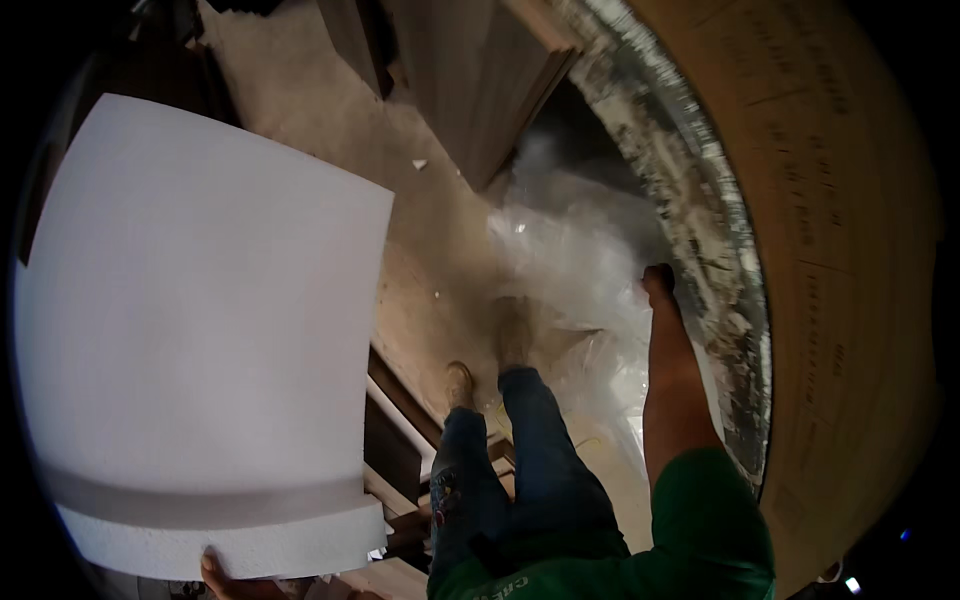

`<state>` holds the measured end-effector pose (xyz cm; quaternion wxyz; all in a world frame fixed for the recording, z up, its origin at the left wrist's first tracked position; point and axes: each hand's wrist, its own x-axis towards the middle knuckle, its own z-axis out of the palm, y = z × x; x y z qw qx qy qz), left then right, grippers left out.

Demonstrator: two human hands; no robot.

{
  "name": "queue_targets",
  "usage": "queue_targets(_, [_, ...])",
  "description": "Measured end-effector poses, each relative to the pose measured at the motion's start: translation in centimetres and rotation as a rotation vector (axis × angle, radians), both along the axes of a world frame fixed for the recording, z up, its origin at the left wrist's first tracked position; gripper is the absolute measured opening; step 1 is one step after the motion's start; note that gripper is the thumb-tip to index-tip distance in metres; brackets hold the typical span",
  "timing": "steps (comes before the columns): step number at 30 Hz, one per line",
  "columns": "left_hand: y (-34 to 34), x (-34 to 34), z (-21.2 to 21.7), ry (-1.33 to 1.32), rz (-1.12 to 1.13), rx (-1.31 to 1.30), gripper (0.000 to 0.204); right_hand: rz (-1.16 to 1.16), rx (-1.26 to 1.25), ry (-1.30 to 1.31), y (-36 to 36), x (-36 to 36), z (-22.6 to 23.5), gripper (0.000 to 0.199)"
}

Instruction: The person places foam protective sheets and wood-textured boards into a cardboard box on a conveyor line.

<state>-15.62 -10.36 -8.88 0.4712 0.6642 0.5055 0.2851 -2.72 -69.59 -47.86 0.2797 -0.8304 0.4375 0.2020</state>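
Left hand (226, 582) clasps near edge of white rectangular foam slab (210, 320); right hand (657, 284) by clear plastic sheeting (590, 235), opening and hold unclear.

A broad white rectangular foam board (210, 320) fills the left of the frame, with the bare left hand (228, 582) at its bottom edge, lower left. Right of centre, a crumpled clear plastic sheet (575, 235) spreads over the tan floor (425, 240), the bare right hand (658, 280) at its right side. A flat grey-brown wood-grain panel (455, 80) stands at top centre. Along the right, a long mottled grey strip (690, 190) runs between the sheet and a large brown cardboard surface (840, 300).
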Motion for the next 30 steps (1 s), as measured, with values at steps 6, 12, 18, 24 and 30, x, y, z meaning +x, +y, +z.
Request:
queue_targets(6, [0.2, -2.4, -2.8, 0.043, 0.042, -0.058, 0.046, -0.028, -0.008, 0.155, 0.3, 1.2, 0.6, 0.010])
queue_targets(12, [0.3, -2.8, -4.8, 0.024, 0.024, -0.034, 0.045, 0.478, -0.596, -0.355, -3.8, 3.7, -2.4, 0.039])
queue_targets(18, [0.3, -3.0, -4.9, 0.006, -0.034, -0.137, 0.041, 0.174, -0.295, 0.092, 1.0, 3.7, -4.2, 0.072])
queue_targets(24, [1.9, -4.8, -6.1, -0.020, -0.009, 0.023, 0.038, 0.451, -0.272, 0.135, 1.4, -1.5, -2.4, 0.056])
queue_targets(30, [0.9, -4.7, -6.1, 0.000, 0.058, 0.101, 0.038, 0.527, -0.168, 0.072, 1.5, -3.1, 1.0, 0.040])
